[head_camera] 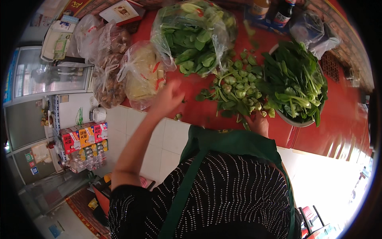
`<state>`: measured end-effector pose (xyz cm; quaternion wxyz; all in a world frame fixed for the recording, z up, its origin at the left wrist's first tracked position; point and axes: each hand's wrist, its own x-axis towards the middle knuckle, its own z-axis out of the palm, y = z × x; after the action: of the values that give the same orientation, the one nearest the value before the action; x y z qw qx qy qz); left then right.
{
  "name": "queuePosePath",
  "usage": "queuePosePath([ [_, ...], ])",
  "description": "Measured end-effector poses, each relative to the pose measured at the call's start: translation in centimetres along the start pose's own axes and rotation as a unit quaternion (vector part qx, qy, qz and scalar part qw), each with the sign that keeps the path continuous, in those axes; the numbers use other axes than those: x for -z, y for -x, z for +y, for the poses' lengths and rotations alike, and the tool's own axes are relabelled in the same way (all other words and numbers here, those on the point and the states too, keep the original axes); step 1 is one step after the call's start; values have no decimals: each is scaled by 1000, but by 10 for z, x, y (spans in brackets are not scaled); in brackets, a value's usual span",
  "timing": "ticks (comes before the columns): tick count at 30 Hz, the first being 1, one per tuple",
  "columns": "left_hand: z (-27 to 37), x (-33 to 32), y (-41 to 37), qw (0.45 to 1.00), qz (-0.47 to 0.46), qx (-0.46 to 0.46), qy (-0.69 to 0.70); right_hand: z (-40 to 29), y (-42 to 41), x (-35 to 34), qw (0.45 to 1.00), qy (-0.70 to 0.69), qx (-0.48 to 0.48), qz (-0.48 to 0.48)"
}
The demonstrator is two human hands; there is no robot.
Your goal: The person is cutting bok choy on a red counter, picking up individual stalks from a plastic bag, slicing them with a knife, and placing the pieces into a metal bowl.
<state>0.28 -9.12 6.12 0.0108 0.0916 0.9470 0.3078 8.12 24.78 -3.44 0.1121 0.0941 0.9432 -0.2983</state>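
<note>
Blurred by motion, my left hand (170, 97) is over the red tabletop (198, 106), just right of a knotted plastic bag of pale yellowish food (144, 74). Whether its fingers hold anything is unclear. My right hand (259, 123) is at the table's front edge, touching the near side of a heap of cut leafy-green root ends and loose leaves (238, 83). Its fingertips are partly hidden by the trimmings. To the right stands a round basin (304, 124) heaped with long-stemmed leafy greens (295, 77). A large clear plastic bag of leafy greens (194, 41) lies open behind the heap.
Knotted bags of brown lumpy food (110, 80) stand at the left end. A desk calendar (122, 13), a dark bottle (283, 13) and an amber-filled jar (259, 9) are at the back wall. A small scrap (178, 116) lies by the front edge, above the tiled floor (149, 143).
</note>
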Motion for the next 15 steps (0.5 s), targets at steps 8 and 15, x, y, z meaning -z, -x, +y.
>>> queuePosePath([
  [8, -40, -106, 69, 990, 3, 144, 7, -6, -4, 1, 999, -35, -14, 1],
  [15, 34, -101, -8, 995, 51, 19, 79, -29, 18, 49, 985, -122, 72, 98],
])
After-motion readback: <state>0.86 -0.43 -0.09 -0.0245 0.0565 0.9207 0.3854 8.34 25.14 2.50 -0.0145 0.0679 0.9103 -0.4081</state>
